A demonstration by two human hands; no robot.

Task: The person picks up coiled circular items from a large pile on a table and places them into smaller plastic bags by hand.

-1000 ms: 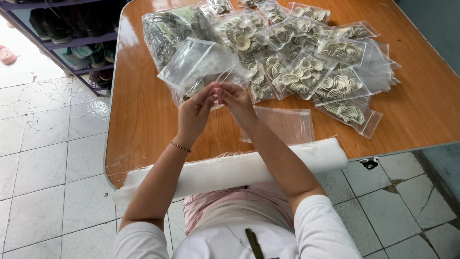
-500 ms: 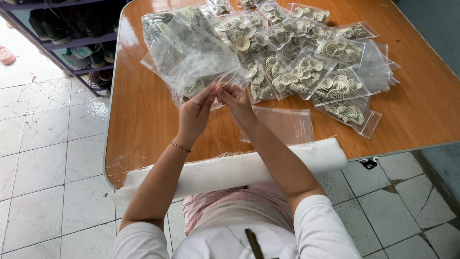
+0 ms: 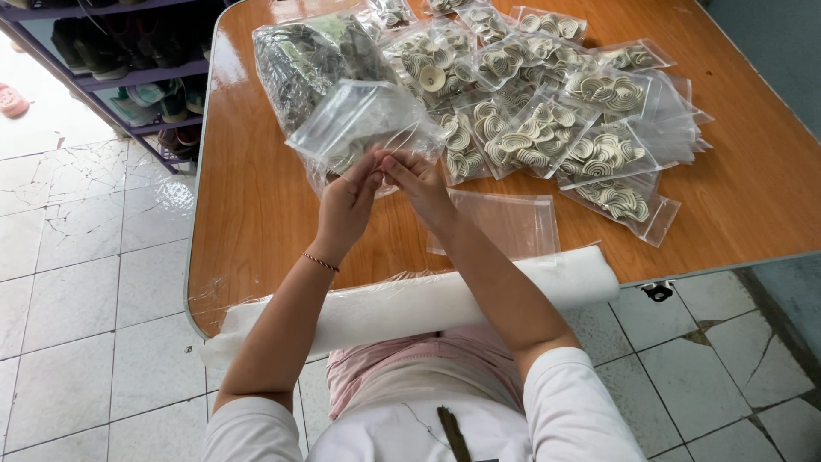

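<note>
both hands (image 3: 385,184) pinching clear bag (image 3: 363,124), table edge (image 3: 195,257) near

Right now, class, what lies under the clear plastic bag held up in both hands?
Under the clear plastic bag lies brown wooden table and part of a packet of cream spiral pieces; the bag's own contents are blurred.

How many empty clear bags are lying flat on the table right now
1: one empty clear bag lies flat on the table, just right of the right hand. More may be hidden under the filled bags.
</note>
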